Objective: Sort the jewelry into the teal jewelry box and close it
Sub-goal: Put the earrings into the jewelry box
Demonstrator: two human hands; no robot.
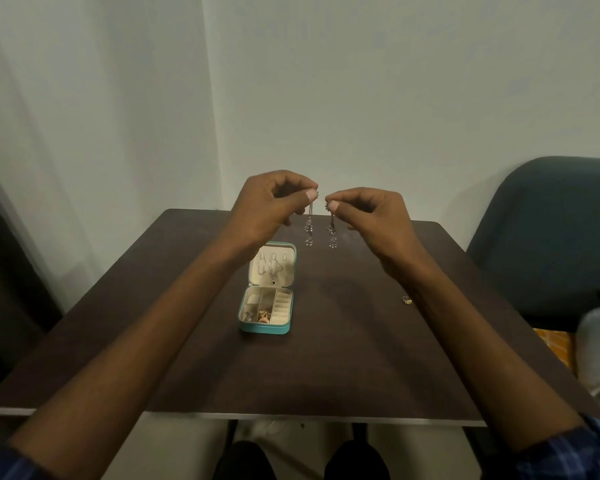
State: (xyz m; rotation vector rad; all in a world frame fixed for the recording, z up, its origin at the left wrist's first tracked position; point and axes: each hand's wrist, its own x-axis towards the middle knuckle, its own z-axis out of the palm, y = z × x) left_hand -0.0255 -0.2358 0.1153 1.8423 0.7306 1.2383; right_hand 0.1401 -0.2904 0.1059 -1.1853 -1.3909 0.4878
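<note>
Holding, left side: left hand point(267, 202) pinches the top of one long silver dangling earring point(309, 223), raised over the dark brown wooden table point(343, 341).
Box: small teal jewelry box point(265, 329) lies open below, partly filled.
Holding, right side: right hand point(371, 213) pinches the matching silver earring point(332, 230).
Handling: light, floppy, likely snag-prone (grip the stud end).
Stray: small ring point(406, 300) rests on the table, by the right forearm.

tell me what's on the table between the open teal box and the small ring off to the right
Nothing: in the head view only bare dark table separates the teal box from the ring.
</note>
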